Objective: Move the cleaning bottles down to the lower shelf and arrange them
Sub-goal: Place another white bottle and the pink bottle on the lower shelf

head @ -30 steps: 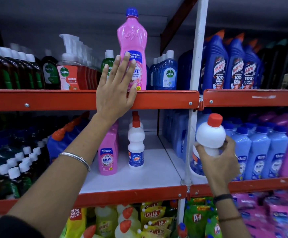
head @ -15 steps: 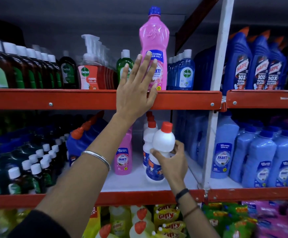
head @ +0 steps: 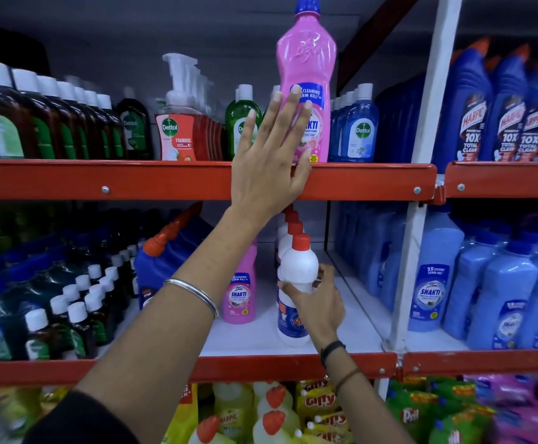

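Observation:
A tall pink Shakti bottle [head: 307, 75] with a blue cap stands at the front of the upper red shelf [head: 367, 181]. My left hand [head: 270, 161] is raised flat in front of its lower part, fingers spread, thumb by the shelf rail. On the lower shelf [head: 254, 334] my right hand [head: 317, 302] grips a white bottle with a red cap [head: 298, 264], standing at the front of a row of like bottles [head: 290, 222]. A smaller pink Shakti bottle [head: 240, 293] stands just left of it.
Dark Dettol bottles [head: 46, 123], foaming pump bottles [head: 178, 123] and blue Dettol bottles [head: 357, 126] fill the upper shelf. A white upright post [head: 421, 161] divides the bays. Blue Harpic bottles [head: 507, 110] and light blue Shakti bottles [head: 431, 277] stand to the right. Small dark bottles [head: 69, 309] crowd the lower left.
My right hand carried the white bottle leftward from the right bay into the middle bay and lowered it onto the lower shelf. My left hand stayed by the tall pink bottle.

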Demonstrator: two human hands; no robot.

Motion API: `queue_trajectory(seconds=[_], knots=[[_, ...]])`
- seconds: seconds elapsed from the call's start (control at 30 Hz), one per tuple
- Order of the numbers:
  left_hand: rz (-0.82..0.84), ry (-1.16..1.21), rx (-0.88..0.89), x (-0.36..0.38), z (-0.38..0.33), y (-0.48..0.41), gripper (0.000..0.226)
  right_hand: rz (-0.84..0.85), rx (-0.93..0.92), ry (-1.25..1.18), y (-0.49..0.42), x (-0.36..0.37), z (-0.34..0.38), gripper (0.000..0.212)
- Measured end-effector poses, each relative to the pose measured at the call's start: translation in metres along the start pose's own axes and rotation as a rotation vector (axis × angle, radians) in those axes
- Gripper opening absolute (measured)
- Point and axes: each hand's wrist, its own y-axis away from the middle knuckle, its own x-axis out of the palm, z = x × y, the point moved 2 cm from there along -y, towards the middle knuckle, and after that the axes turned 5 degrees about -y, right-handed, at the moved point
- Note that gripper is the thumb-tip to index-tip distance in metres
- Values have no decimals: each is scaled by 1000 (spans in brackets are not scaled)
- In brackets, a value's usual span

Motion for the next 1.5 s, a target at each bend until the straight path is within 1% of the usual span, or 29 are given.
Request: queue_trajectory(seconds=[0.3, 0.37, 0.43, 0.5, 0.63, 0.7, 0.77, 0.8, 0.87, 1.0, 1.03, 1.07, 1.1, 1.17, 1.27, 1.5], knots=[[29, 2, -3, -1, 0, 0, 55, 57, -31, 97, 2, -2, 1, 68], [26, 53, 0, -4, 0, -1, 53, 68, -43, 131, 3, -8, 2, 69], [17, 135, -17, -9, 3, -1, 50, 27, -73, 128, 5, -19, 6, 74], [19, 155, -50, -13, 13, 1, 51, -53, -167, 74, 6, -32, 19, 74], [48, 82, -110, -21, 47, 11, 55, -228, -492, -176, 4, -63, 81, 53], [61, 41, -146, -26, 64, 17, 57, -280, -644, -267, -3, -74, 119, 42], [86, -12, -153, -31, 79, 23, 59, -290, -724, -291, -15, -79, 154, 40], [98, -30, -153, -32, 85, 26, 60, -285, -732, -268, -22, -80, 169, 42], [115, -51, -172, -36, 97, 32, 60, -280, -699, -160, -39, -77, 195, 55], [122, -88, -210, -39, 106, 37, 61, -303, -562, 173, -69, -62, 235, 99], [124, -90, -208, -39, 106, 38, 62, -296, -529, 240, -75, -57, 242, 105], [124, -90, -207, -39, 106, 38, 62, -288, -505, 290, -79, -53, 246, 106], [125, -91, -209, -39, 106, 38, 62, -287, -492, 326, -83, -49, 249, 101], [129, -94, -214, -39, 106, 38, 62, -296, -485, 356, -87, -47, 252, 87], [140, -95, -204, -39, 106, 38, 61, -316, -476, 278, -88, -53, 253, 79], [144, -87, -186, -40, 107, 38, 59, -436, -490, -275, -75, -75, 241, 75]])
